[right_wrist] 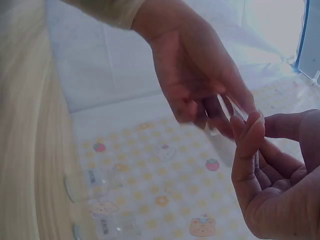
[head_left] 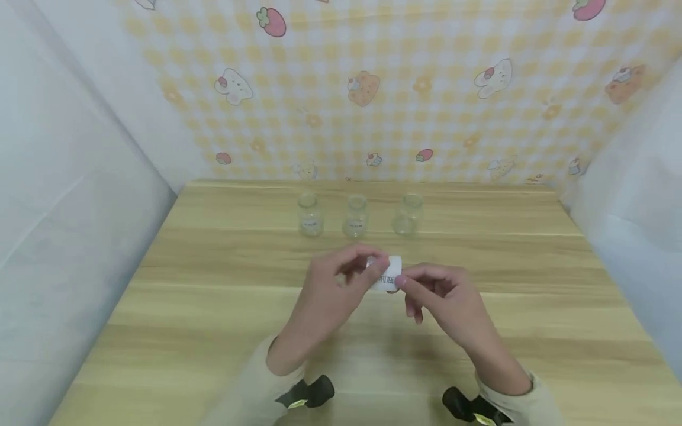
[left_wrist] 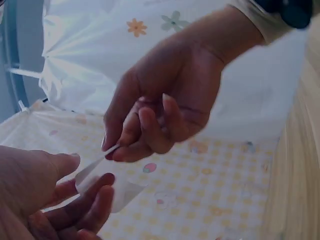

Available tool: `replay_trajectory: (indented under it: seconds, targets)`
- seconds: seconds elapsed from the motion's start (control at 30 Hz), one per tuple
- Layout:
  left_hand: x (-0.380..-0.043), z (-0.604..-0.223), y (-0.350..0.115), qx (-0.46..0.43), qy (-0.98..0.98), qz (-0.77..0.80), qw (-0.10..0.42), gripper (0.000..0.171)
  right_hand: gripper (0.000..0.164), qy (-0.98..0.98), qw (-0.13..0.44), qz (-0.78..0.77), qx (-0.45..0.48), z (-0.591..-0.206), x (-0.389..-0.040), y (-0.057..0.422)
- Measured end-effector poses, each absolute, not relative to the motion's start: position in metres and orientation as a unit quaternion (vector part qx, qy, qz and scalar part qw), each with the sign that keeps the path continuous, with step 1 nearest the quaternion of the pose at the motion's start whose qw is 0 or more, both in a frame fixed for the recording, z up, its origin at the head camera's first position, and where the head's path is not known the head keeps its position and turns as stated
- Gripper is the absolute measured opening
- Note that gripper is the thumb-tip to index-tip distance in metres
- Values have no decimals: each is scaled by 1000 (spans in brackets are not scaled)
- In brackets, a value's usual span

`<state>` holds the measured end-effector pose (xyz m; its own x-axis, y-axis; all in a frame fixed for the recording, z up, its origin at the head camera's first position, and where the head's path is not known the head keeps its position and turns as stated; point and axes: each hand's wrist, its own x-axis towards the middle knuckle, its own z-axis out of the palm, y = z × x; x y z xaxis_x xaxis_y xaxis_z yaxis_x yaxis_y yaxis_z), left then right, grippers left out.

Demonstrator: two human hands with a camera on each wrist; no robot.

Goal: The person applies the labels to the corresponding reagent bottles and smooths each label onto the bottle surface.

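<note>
Over the wood-grained desk (head_left: 176,331), well in from its side edges and with room between the sleeves and those edges, a white printed label (head_left: 394,269) is raised, the left hand (head_left: 330,290) pinching its left part in thumb and fingers, the right hand (head_left: 455,302) its right edge. Beyond stand three spaced clear jars, left jar (head_left: 310,216) and middle jar (head_left: 356,214) labelled, right jar (head_left: 409,213) alongside, their contents hard to make out. White sheeting (head_left: 58,148) flanks a yellow-checked cloth (head_left: 319,77).

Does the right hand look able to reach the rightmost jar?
Likely yes: nothing blocks the right hand from the rightmost jar, though that hand pinches the white label and may need to release it first.
</note>
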<state>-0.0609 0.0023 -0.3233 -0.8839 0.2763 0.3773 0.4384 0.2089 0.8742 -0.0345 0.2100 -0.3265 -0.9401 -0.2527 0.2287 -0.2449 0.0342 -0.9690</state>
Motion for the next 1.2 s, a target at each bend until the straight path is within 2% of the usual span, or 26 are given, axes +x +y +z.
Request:
replay_trajectory:
  seconds: [0.17, 0.27, 0.5, 0.7, 1.0, 1.2]
  targets:
    - [-62, -323, -2, -365, -770, -440, 284, 21, 12, 722, -24, -672, -161, -325, -37, 212]
    - [-63, -324, 0, -420, -746, -397, 330, 22, 12, 713, -26, -681, -162, -325, -37, 212]
    - [-64, -325, 4, -446, -742, -370, 337, 22, 13, 694, -12, -702, -162, -329, -37, 209]
    - [-64, -326, 7, -461, -733, -361, 347, 18, 22, 677, -6, -722, -143, -333, -38, 208]
    - [-64, -328, 11, -436, -751, -380, 319, 18, 28, 657, 20, -745, -118, -342, -43, 201]
    - [-63, -332, 14, -433, -742, -403, 316, 20, 31, 656, 4, -748, -99, -344, -43, 199]
